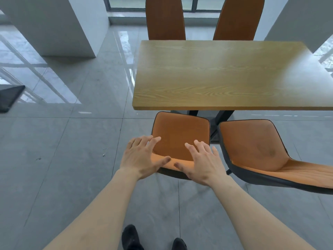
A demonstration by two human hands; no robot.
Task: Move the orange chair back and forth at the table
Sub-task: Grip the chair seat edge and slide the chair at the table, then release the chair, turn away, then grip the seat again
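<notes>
An orange chair (pixel 180 134) with a black shell stands at the near edge of the wooden table (pixel 216 74), its seat front just at the tabletop's edge. Both my hands hover over the top of its backrest. My left hand (pixel 144 157) is over the left part, fingers spread, thumb toward the middle. My right hand (pixel 201 161) is over the right part, fingers spread too. Neither hand has its fingers wrapped around the backrest; whether the palms touch it I cannot tell.
A second orange chair (pixel 255 152) stands close on the right, turned outward. Two more orange chairs (pixel 164 18) stand at the table's far side. White pillars rise at the left and right. My black shoes (pixel 131 239) are on the grey tiled floor.
</notes>
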